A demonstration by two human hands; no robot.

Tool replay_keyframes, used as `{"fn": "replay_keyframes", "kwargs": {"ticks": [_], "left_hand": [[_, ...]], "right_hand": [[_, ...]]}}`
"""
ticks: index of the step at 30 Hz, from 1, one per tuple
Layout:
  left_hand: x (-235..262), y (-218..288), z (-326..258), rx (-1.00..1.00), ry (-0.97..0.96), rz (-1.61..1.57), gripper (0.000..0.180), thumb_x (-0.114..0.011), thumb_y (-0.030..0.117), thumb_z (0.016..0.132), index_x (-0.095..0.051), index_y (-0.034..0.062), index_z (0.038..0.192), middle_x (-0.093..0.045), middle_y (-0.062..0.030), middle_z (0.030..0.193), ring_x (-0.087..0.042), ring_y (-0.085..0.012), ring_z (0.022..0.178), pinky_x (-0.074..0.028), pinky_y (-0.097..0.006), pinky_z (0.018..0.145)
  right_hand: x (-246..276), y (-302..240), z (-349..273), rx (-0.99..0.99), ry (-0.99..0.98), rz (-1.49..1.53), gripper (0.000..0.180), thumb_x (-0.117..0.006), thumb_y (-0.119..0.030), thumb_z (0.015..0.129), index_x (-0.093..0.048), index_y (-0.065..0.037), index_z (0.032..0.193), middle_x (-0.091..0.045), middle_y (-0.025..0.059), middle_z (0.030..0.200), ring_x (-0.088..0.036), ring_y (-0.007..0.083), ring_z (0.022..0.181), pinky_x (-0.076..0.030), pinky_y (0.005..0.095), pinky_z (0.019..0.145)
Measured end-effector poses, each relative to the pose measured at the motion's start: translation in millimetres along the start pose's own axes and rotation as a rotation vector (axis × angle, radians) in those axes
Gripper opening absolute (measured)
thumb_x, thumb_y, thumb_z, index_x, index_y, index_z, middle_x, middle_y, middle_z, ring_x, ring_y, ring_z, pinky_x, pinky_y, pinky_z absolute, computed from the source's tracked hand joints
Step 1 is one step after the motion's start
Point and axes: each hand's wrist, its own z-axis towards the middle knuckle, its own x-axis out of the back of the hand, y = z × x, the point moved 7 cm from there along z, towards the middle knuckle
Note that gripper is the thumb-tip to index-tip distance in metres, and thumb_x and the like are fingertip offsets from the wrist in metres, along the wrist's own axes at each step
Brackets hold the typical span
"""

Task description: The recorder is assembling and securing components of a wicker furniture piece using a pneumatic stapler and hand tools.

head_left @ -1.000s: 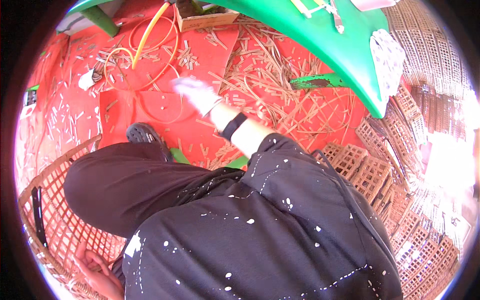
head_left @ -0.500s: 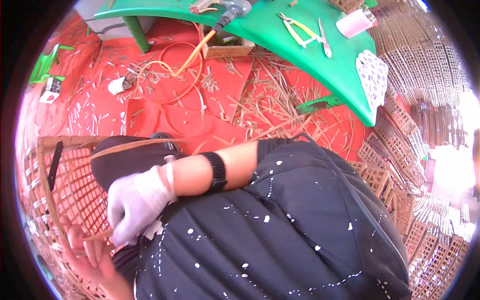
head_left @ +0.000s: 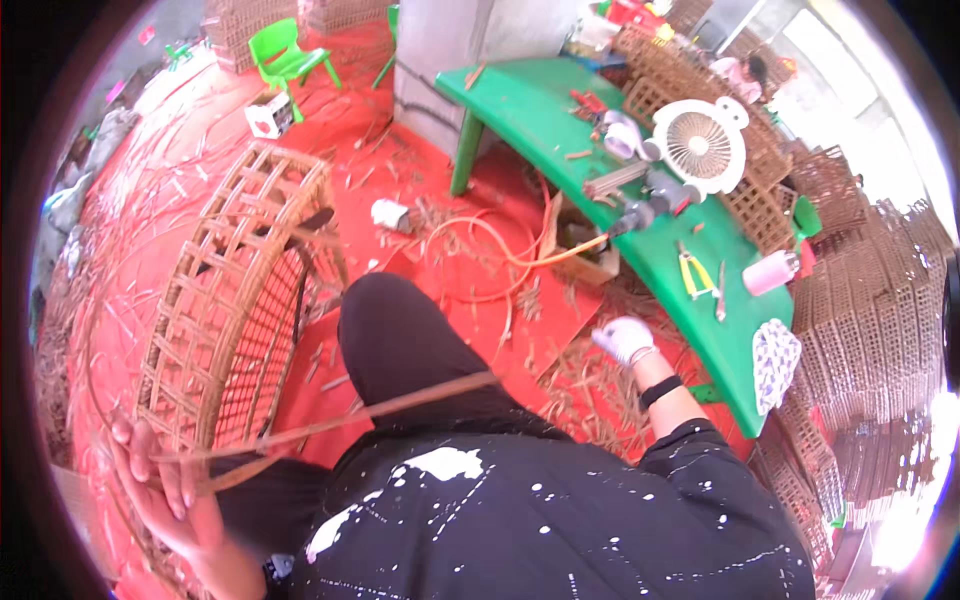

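A woven basket (head_left: 215,330) of brown cane strips stands tilted at my left, its lattice side facing right. At its near edge is my bare left hand (head_left: 165,485), its fingers bent around a long flat cane strip (head_left: 400,405). That strip runs to the right across my lap and thigh. Out to the right, near the curved table edge, my right hand (head_left: 625,340) in a white glove is closed like a fist. Whatever it may hold is hidden, and the strip's visible end lies apart from it.
A green curved table (head_left: 560,110) bears a white fan (head_left: 700,145), yellow-handled cutters (head_left: 695,272), a pink bottle (head_left: 770,272) and a patterned cloth (head_left: 776,365). An orange hose (head_left: 560,258) trails to the red floor, among cane scraps. Stacked baskets (head_left: 850,290) stand right; a green chair (head_left: 285,55) stands far left.
My gloved right hand has swung from beside my left hand out to the far right. The view has shifted, showing more of the basket and table. My left hand stays at the basket.
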Motion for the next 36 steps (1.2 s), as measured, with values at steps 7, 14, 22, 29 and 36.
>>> {"fn": "replay_keyframes", "kwargs": {"ticks": [7, 14, 22, 29, 36], "left_hand": [[14, -29, -31, 0.002, 0.393, 0.219, 0.023, -0.035, 0.024, 0.101, -0.047, 0.0056, 0.096, -0.045, 0.0015, 0.066, -0.027, -0.0027, 0.033, -0.026, -0.017, 0.031], [-39, -124, -32, 0.547, 0.003, 0.710, 0.019, -0.049, 0.006, 0.093, -0.062, -0.0055, 0.085, -0.063, -0.0067, 0.069, -0.059, -0.0116, 0.065, -0.047, -0.023, 0.057], [-11, -129, -52, 0.654, -0.225, 0.993, 0.011, -0.057, 0.001, 0.086, -0.066, -0.0038, 0.081, -0.066, -0.0081, 0.071, -0.062, -0.0143, 0.067, -0.048, -0.027, 0.065], [33, -122, -71, 0.535, -0.202, 1.333, 0.011, -0.060, 0.006, 0.084, -0.067, -0.0021, 0.081, -0.065, -0.0121, 0.069, -0.062, -0.0204, 0.064, -0.047, -0.029, 0.061], [44, -115, -64, 0.282, -0.098, 1.625, 0.022, -0.059, 0.015, 0.087, -0.064, -0.0030, 0.075, -0.058, -0.0128, 0.061, -0.058, -0.0221, 0.069, -0.043, -0.035, 0.063]], "right_hand": [[4, -87, -18, 0.648, 0.184, -0.072, 0.024, -0.056, -0.033, 0.083, -0.066, -0.022, 0.102, -0.063, 0.0058, 0.101, -0.057, 0.0264, 0.104, -0.050, 0.0376, 0.085], [176, -345, -100, 0.993, -0.386, 1.475, 0.034, -0.049, -0.029, 0.095, -0.056, -0.005, 0.116, -0.065, 0.0097, 0.096, -0.063, 0.0217, 0.095, -0.049, 0.0321, 0.084], [243, -298, -47, 0.652, -0.274, 2.215, 0.025, -0.052, -0.025, 0.093, -0.057, -0.001, 0.100, -0.062, 0.0094, 0.074, -0.062, 0.0232, 0.068, -0.052, 0.0372, 0.067], [273, -160, -15, 0.546, 0.341, 2.561, 0.022, -0.054, -0.020, 0.092, -0.054, -0.002, 0.105, -0.052, -0.0003, 0.066, -0.051, 0.0124, 0.057, -0.046, 0.0276, 0.056], [326, -91, -68, 0.668, 0.921, 2.307, 0.022, -0.047, -0.028, 0.096, -0.057, -0.010, 0.103, -0.035, -0.0075, 0.057, -0.025, 0.0047, 0.038, -0.022, 0.0233, 0.036]]}}
